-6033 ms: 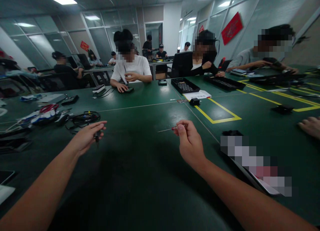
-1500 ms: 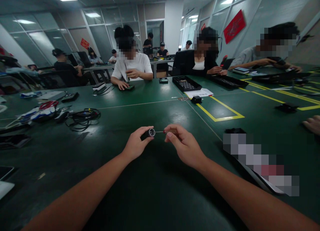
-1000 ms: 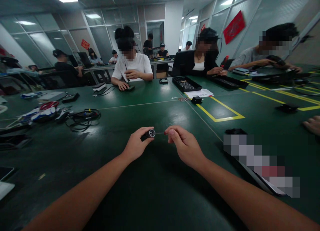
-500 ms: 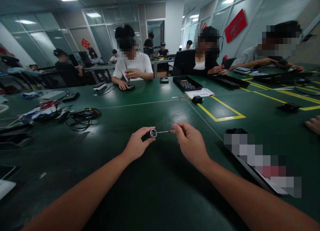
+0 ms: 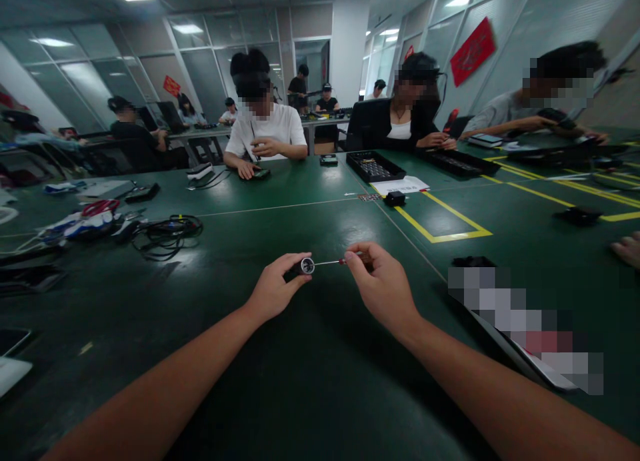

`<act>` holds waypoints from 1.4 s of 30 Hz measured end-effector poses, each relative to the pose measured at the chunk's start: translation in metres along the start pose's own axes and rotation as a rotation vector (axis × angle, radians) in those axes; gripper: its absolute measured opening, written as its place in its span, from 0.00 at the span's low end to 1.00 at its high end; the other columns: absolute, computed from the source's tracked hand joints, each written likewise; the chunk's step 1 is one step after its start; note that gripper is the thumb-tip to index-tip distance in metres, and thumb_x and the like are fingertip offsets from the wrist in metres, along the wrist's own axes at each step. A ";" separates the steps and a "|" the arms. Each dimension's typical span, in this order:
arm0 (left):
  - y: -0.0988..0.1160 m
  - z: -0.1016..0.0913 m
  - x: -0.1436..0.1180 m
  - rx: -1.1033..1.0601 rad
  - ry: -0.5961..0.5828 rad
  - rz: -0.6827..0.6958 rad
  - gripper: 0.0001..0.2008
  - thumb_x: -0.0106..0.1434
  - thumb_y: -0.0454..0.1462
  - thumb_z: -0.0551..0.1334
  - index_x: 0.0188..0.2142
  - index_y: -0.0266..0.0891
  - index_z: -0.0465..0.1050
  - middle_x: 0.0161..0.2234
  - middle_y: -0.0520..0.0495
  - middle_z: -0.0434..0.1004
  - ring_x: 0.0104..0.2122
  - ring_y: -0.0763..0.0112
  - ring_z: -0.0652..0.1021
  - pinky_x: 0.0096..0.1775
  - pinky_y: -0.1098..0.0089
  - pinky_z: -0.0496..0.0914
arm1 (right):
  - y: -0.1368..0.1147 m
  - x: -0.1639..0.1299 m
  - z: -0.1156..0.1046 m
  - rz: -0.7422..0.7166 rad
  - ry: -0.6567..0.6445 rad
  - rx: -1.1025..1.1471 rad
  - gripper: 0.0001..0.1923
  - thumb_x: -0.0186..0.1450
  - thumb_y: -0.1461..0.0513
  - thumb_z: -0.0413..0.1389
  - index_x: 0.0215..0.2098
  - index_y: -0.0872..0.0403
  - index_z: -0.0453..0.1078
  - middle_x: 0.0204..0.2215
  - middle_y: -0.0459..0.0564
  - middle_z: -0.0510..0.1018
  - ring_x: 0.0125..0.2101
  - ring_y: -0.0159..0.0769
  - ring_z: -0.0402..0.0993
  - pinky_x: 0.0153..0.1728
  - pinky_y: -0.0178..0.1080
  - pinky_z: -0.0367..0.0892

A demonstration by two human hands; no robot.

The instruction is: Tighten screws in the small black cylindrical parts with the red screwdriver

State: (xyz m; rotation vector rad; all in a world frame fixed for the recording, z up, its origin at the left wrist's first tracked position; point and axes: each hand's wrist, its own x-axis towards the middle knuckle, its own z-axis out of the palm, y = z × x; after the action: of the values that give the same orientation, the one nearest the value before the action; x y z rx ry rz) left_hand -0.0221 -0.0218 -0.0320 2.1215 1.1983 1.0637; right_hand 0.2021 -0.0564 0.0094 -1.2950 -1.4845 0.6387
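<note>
My left hand (image 5: pixel 274 289) pinches a small black cylinder with a silver rim (image 5: pixel 305 266), its open end turned to the right. My right hand (image 5: pixel 384 284) grips a thin screwdriver with a red handle (image 5: pixel 334 262). The metal shaft points left and its tip meets the cylinder's open end. Both hands hover just above the dark green table (image 5: pixel 280 354), close together in the middle.
A tangle of black cables (image 5: pixel 167 233) and red-and-white items (image 5: pixel 83 221) lie at left. A black parts tray (image 5: pixel 373 167) and small black box (image 5: pixel 395 198) sit beyond, by yellow floor-tape lines (image 5: pixel 440 224). A blurred flat object (image 5: pixel 520 328) lies at right. Several people work across the table.
Six seconds ago my hands were apart; they have come together, the screwdriver tip at the cylinder. In the last half second the right hand has drawn back slightly.
</note>
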 end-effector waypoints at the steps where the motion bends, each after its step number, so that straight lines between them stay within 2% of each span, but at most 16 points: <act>1: 0.000 0.000 0.000 -0.001 0.000 0.000 0.21 0.65 0.34 0.67 0.58 0.43 0.75 0.55 0.43 0.79 0.56 0.58 0.77 0.61 0.53 0.68 | 0.000 0.000 0.000 0.000 -0.009 -0.001 0.11 0.68 0.54 0.56 0.39 0.53 0.74 0.28 0.48 0.81 0.27 0.37 0.74 0.28 0.39 0.64; 10: 0.000 -0.001 0.001 -0.004 0.016 -0.025 0.21 0.64 0.33 0.68 0.57 0.43 0.76 0.54 0.43 0.79 0.55 0.58 0.77 0.60 0.52 0.68 | 0.000 -0.003 -0.001 -0.138 -0.168 -0.028 0.10 0.71 0.58 0.52 0.41 0.52 0.74 0.29 0.45 0.78 0.27 0.35 0.72 0.28 0.37 0.63; 16: 0.000 0.000 0.000 -0.006 0.011 -0.031 0.21 0.65 0.35 0.67 0.57 0.45 0.76 0.55 0.43 0.79 0.56 0.57 0.76 0.61 0.50 0.67 | 0.003 -0.002 0.000 -0.029 -0.093 -0.084 0.11 0.71 0.56 0.52 0.38 0.51 0.74 0.28 0.46 0.78 0.27 0.37 0.73 0.28 0.39 0.62; 20: 0.000 0.000 0.001 -0.009 -0.001 -0.015 0.21 0.64 0.35 0.68 0.57 0.44 0.76 0.54 0.44 0.79 0.56 0.58 0.77 0.61 0.51 0.67 | 0.004 0.000 0.000 -0.010 -0.090 -0.080 0.11 0.71 0.56 0.53 0.38 0.51 0.74 0.28 0.47 0.79 0.27 0.38 0.73 0.28 0.39 0.63; 23: 0.001 -0.001 0.001 -0.004 0.006 -0.013 0.20 0.64 0.34 0.68 0.56 0.44 0.77 0.53 0.43 0.79 0.55 0.58 0.77 0.60 0.52 0.68 | 0.003 -0.002 0.000 -0.034 -0.122 -0.049 0.10 0.71 0.56 0.53 0.40 0.51 0.74 0.30 0.47 0.79 0.29 0.38 0.75 0.30 0.39 0.64; 29: 0.000 0.000 0.001 0.004 0.016 -0.006 0.20 0.63 0.33 0.68 0.55 0.43 0.77 0.52 0.43 0.80 0.54 0.58 0.78 0.60 0.53 0.68 | 0.009 0.000 0.003 0.006 -0.112 -0.019 0.21 0.75 0.48 0.45 0.45 0.51 0.74 0.27 0.47 0.77 0.26 0.38 0.72 0.27 0.39 0.62; 35: -0.001 0.000 0.001 -0.004 0.015 -0.029 0.20 0.64 0.34 0.68 0.56 0.43 0.77 0.53 0.43 0.79 0.55 0.58 0.77 0.60 0.52 0.68 | 0.009 -0.001 0.003 -0.035 -0.167 0.008 0.16 0.71 0.56 0.52 0.55 0.52 0.68 0.32 0.47 0.79 0.30 0.38 0.75 0.30 0.39 0.66; 40: 0.000 -0.001 0.002 -0.004 0.008 -0.032 0.20 0.63 0.34 0.68 0.56 0.43 0.77 0.53 0.43 0.79 0.55 0.59 0.78 0.61 0.52 0.68 | 0.009 -0.003 0.003 -0.003 -0.203 -0.017 0.17 0.74 0.49 0.48 0.46 0.50 0.73 0.30 0.46 0.78 0.27 0.37 0.74 0.29 0.39 0.65; 42: 0.000 -0.001 0.002 -0.005 0.006 -0.032 0.20 0.63 0.33 0.68 0.55 0.43 0.77 0.53 0.43 0.79 0.54 0.59 0.78 0.60 0.53 0.68 | 0.010 -0.003 0.003 -0.009 -0.192 -0.008 0.17 0.75 0.50 0.47 0.46 0.50 0.72 0.31 0.47 0.79 0.27 0.37 0.74 0.29 0.39 0.65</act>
State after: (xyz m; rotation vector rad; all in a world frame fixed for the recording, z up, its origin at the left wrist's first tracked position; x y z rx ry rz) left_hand -0.0222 -0.0206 -0.0306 2.0903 1.2267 1.0584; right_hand 0.2026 -0.0559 -0.0019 -1.2607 -1.6479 0.7694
